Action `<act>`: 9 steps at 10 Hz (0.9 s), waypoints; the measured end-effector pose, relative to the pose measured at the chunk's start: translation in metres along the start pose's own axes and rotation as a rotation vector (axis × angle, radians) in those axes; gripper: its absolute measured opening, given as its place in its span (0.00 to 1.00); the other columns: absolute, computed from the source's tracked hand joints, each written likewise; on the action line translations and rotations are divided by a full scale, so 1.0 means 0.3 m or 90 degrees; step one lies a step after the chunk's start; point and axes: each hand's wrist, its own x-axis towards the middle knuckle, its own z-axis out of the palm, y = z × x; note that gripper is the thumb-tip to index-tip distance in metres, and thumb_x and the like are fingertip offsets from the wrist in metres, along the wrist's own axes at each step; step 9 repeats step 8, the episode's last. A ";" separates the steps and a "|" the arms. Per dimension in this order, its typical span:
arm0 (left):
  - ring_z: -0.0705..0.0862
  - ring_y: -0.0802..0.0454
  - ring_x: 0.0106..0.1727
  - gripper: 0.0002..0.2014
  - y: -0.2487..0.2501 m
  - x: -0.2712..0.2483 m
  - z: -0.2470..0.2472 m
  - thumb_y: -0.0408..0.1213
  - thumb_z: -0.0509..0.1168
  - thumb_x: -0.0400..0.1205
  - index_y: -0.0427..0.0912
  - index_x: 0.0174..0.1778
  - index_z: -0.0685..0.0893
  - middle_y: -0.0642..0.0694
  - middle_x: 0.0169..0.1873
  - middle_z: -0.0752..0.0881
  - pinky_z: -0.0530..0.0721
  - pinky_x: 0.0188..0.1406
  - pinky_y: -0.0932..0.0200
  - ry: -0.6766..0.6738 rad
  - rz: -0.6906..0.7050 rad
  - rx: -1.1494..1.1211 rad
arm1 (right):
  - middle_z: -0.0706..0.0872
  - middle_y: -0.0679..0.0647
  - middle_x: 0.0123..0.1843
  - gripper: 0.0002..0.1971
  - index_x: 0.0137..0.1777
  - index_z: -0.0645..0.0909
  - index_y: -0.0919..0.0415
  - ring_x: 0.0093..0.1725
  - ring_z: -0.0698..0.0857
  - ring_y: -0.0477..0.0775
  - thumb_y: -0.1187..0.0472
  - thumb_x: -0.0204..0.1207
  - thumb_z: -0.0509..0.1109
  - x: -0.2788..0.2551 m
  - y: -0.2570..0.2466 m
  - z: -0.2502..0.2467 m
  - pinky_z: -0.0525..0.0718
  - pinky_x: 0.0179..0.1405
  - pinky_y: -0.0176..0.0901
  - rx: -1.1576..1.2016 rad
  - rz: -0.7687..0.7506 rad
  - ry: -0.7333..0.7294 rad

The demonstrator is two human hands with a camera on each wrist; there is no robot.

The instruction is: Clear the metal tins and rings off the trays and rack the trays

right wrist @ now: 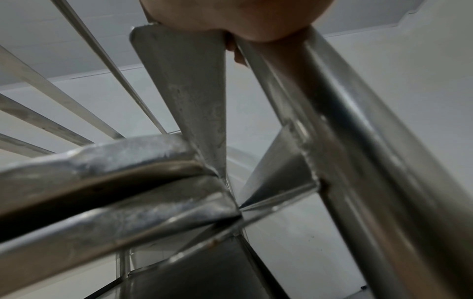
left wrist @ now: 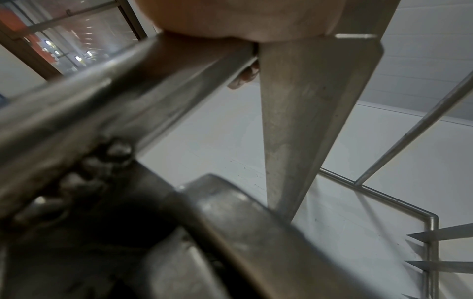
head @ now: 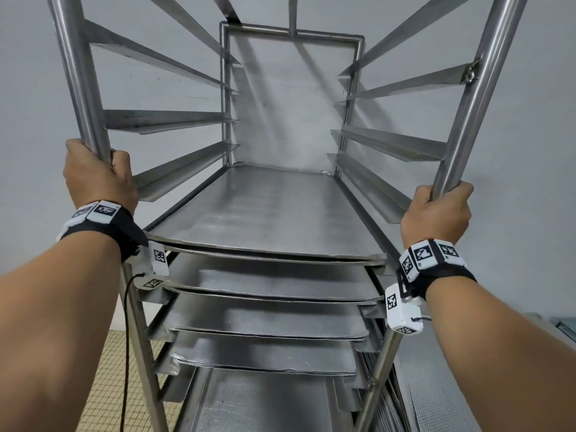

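1. The left hand [head: 96, 173] at 9 o'clock is clamped round the front-left post [head: 79, 88] of the rack [head: 290, 29]; the right hand [head: 436, 213] at 3 o'clock grips the front-right post [head: 477, 98].
2. Trays [head: 265, 213] sit stacked on the lower runners from centre toward 6 o'clock; the runners [head: 168, 120] above are bare. No tins or rings show.
3. Judged step: racking looks largely done, and the rack itself is being handled.
4. The next move calls for an even pull or push on both posts, so the trays stay seated.

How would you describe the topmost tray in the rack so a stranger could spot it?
Start at the steel rack whose two front posts the hands grip. Four solid trays sit stacked on its runners; the topmost tray has only empty runners above it.
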 end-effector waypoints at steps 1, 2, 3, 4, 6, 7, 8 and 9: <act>0.74 0.41 0.44 0.09 0.004 -0.001 -0.011 0.45 0.56 0.80 0.45 0.50 0.67 0.40 0.45 0.75 0.74 0.43 0.48 -0.008 0.011 -0.001 | 0.78 0.57 0.42 0.14 0.59 0.71 0.68 0.36 0.76 0.61 0.58 0.79 0.59 -0.006 -0.007 0.003 0.71 0.35 0.45 -0.008 0.013 0.004; 0.75 0.41 0.44 0.09 0.003 0.000 -0.012 0.44 0.56 0.81 0.44 0.50 0.67 0.40 0.45 0.75 0.75 0.43 0.47 -0.023 0.010 -0.002 | 0.78 0.57 0.42 0.15 0.59 0.71 0.68 0.36 0.75 0.62 0.58 0.79 0.59 -0.004 -0.008 0.006 0.71 0.35 0.45 -0.021 0.018 0.013; 0.74 0.42 0.43 0.08 0.009 -0.004 -0.017 0.44 0.57 0.82 0.44 0.50 0.67 0.41 0.45 0.75 0.73 0.42 0.49 -0.037 0.006 -0.009 | 0.79 0.59 0.42 0.15 0.60 0.71 0.68 0.36 0.75 0.62 0.58 0.79 0.58 -0.009 -0.018 -0.001 0.70 0.35 0.45 -0.030 0.027 0.005; 0.73 0.42 0.44 0.08 0.020 -0.017 -0.028 0.41 0.57 0.83 0.44 0.51 0.65 0.40 0.46 0.74 0.71 0.41 0.51 -0.062 0.008 0.000 | 0.82 0.64 0.45 0.16 0.60 0.71 0.68 0.38 0.80 0.66 0.57 0.80 0.59 -0.015 -0.031 -0.017 0.74 0.34 0.49 -0.040 0.035 -0.023; 0.73 0.40 0.47 0.07 0.048 -0.032 -0.082 0.35 0.55 0.84 0.37 0.55 0.66 0.35 0.52 0.74 0.73 0.45 0.46 -0.139 0.005 0.001 | 0.82 0.71 0.59 0.17 0.65 0.69 0.71 0.52 0.84 0.71 0.57 0.85 0.61 -0.022 -0.100 -0.092 0.78 0.42 0.52 -0.070 0.101 -0.167; 0.75 0.30 0.61 0.23 0.104 -0.033 -0.125 0.39 0.60 0.85 0.28 0.72 0.66 0.28 0.67 0.71 0.76 0.56 0.38 -0.174 -0.021 0.121 | 0.77 0.72 0.68 0.24 0.70 0.67 0.72 0.65 0.78 0.73 0.57 0.81 0.67 -0.013 -0.157 -0.171 0.78 0.56 0.56 -0.117 0.117 -0.271; 0.69 0.29 0.69 0.39 0.127 -0.086 -0.185 0.44 0.66 0.81 0.35 0.84 0.56 0.29 0.73 0.66 0.73 0.64 0.35 -0.163 0.113 0.176 | 0.69 0.66 0.75 0.32 0.77 0.66 0.64 0.75 0.68 0.69 0.54 0.77 0.72 -0.012 -0.251 -0.283 0.70 0.72 0.59 -0.102 0.017 -0.253; 0.69 0.29 0.69 0.39 0.127 -0.086 -0.185 0.44 0.66 0.81 0.35 0.84 0.56 0.29 0.73 0.66 0.73 0.64 0.35 -0.163 0.113 0.176 | 0.69 0.66 0.75 0.32 0.77 0.66 0.64 0.75 0.68 0.69 0.54 0.77 0.72 -0.012 -0.251 -0.283 0.70 0.72 0.59 -0.102 0.017 -0.253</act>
